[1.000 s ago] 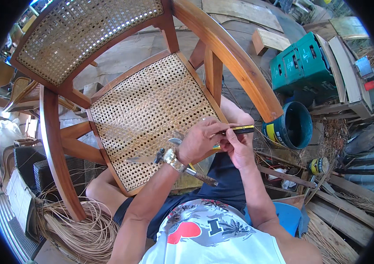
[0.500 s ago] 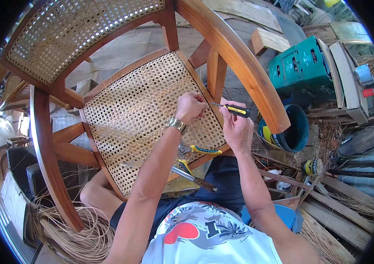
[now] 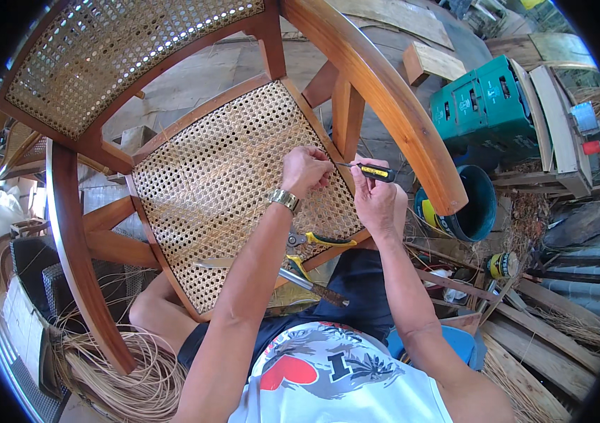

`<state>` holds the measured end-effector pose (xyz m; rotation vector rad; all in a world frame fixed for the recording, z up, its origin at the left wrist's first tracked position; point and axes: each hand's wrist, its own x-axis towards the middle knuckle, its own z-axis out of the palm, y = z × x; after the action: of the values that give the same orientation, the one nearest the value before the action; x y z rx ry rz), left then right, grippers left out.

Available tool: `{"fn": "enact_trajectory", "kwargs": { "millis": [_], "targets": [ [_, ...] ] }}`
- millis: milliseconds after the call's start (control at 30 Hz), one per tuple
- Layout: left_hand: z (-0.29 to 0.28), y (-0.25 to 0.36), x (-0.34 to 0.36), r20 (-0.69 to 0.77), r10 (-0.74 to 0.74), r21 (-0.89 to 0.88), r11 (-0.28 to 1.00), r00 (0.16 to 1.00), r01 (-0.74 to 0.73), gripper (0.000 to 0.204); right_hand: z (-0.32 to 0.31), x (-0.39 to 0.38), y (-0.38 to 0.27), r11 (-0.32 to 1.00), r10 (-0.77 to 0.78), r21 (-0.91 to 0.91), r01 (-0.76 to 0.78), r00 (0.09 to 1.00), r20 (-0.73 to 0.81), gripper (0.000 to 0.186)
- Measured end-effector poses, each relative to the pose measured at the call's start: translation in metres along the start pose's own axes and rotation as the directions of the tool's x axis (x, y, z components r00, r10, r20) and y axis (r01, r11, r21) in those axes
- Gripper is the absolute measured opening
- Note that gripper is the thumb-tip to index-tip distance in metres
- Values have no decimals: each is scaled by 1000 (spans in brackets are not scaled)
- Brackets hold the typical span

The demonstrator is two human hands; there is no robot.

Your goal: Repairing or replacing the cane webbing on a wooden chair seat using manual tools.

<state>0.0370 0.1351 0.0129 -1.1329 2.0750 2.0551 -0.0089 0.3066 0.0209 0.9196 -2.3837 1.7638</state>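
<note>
A wooden chair has a woven cane seat (image 3: 215, 162). My left hand (image 3: 305, 170), with a metal wristwatch at the wrist, is at the seat's right edge, fingers bent together; whatever they pinch is too small to make out. My right hand (image 3: 372, 201) grips a black-and-yellow screwdriver (image 3: 377, 173), its thin shaft pointing left to the edge beside my left fingertips. Yellow-handled cutters (image 3: 325, 242) lie on the front of the seat. Below them are a knife blade (image 3: 210, 263), partly behind my left forearm, and a metal-shafted tool with a worn dark handle (image 3: 325, 292).
The chair's curved arm (image 3: 406, 120) overhangs the right side. Beyond it stand green crates (image 3: 480, 106), a bucket (image 3: 475, 211) and a small tin (image 3: 501, 266), with wooden boards (image 3: 533, 331). Coiled cane strands (image 3: 131, 366) lie at lower left, near my bent leg.
My left hand has moved up to the seat's edge, uncovering the cutters. My right hand has risen and turned the screwdriver so its shaft points toward that edge; it then shifted slightly left.
</note>
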Motion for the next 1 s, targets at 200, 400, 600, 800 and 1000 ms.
{"fn": "enact_trajectory", "kwargs": {
  "millis": [200,400,600,800,1000],
  "targets": [
    [-5,-2,4,86,-33,-135,990,996,44,14,-9,2,-11,993,-97,-49,106,984,150,20],
    [-1,-4,3,30,6,-79,997,1000,-4,14,-2,20,-18,991,-65,-106,82,986,155,23],
    [3,-1,3,-52,35,-38,999,998,-37,14,9,49,-26,948,-26,-287,140,930,368,22],
    [-7,-14,-16,-14,400,335,865,916,-373,51,7,46,-36,963,57,-265,43,933,356,24],
    [-45,11,-39,210,678,286,647,704,-707,77,-52,-47,-62,933,-182,-240,269,926,332,41]
  ]
}}
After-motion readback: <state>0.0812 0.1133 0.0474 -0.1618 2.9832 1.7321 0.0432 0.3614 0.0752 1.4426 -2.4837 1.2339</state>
